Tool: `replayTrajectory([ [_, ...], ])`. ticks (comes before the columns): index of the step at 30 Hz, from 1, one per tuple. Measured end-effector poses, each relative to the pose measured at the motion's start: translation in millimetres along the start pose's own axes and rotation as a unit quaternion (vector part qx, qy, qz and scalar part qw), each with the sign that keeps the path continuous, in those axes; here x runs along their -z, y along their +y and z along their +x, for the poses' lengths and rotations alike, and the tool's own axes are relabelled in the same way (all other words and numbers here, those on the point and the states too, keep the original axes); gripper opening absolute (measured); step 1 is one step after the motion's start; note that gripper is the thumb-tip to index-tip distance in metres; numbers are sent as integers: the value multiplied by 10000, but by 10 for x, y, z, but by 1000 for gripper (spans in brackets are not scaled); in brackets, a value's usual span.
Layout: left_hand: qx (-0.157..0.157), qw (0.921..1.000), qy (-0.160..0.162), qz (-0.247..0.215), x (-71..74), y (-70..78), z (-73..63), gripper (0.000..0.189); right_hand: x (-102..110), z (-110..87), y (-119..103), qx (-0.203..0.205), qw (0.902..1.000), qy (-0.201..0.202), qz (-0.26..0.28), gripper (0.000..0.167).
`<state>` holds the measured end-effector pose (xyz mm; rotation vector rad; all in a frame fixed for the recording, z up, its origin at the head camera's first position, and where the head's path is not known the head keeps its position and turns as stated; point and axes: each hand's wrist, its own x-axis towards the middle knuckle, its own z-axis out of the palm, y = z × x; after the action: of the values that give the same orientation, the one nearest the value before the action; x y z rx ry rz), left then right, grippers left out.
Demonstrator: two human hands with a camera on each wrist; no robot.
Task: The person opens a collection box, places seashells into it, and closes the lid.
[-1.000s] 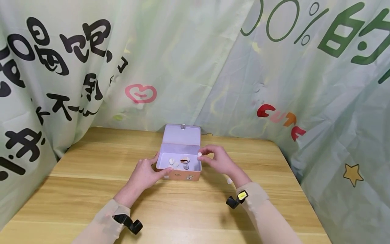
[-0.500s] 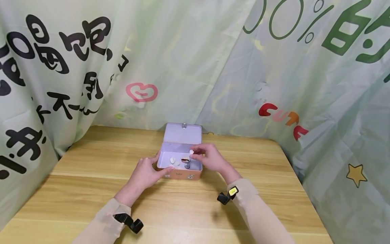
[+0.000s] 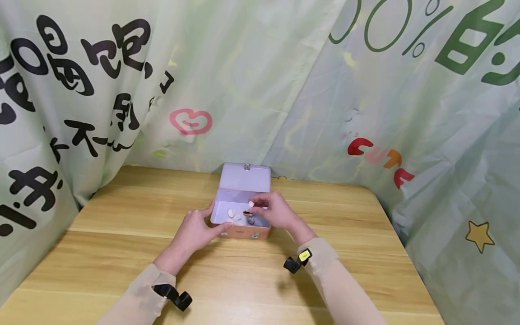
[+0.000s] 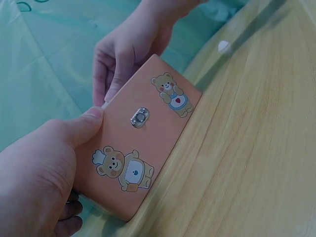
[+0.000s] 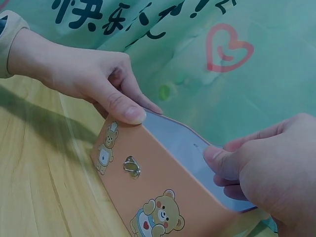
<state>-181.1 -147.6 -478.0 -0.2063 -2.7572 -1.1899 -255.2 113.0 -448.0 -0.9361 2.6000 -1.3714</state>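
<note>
A hinged tin box (image 3: 239, 232), orange with bear pictures outside and lilac inside, stands with its lid (image 3: 245, 177) raised. My left hand (image 3: 197, 229) grips its left end, thumb on the front rim and fingers round the side. Over the interior, my right hand (image 3: 277, 211) pinches a small white piece (image 3: 251, 204), perhaps a shell, between thumb and fingertips. Inside lie white pebble-like pieces (image 3: 231, 213), a brown-edged shell-like piece (image 3: 247, 213) and a grey roundish one (image 3: 251, 220). In the right wrist view my right fingers (image 5: 224, 163) dip past the rim, hiding what they hold.
Another white piece (image 4: 223, 46) lies on the wooden table (image 3: 239, 280) beyond the box in the left wrist view. A printed curtain (image 3: 243, 90) hangs behind the table and along both sides.
My right hand has moved left from the box's right rim to over its interior, carrying the white piece. My left hand keeps its grip on the box.
</note>
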Motion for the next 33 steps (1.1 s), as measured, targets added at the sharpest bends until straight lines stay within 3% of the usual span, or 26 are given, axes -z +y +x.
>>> replayTrajectory([
  [13,-63,9999,69,71,8,7,17,97,-9,-14,-10,17,9995,-110,-303,28],
  [18,-85,9999,70,104,1,0,8,97,30,-50,-18,9,9998,-113,-137,31],
  [33,75,9999,-45,-59,8,36,-11,98,448,-535,35,99,9989,460,61,27],
])
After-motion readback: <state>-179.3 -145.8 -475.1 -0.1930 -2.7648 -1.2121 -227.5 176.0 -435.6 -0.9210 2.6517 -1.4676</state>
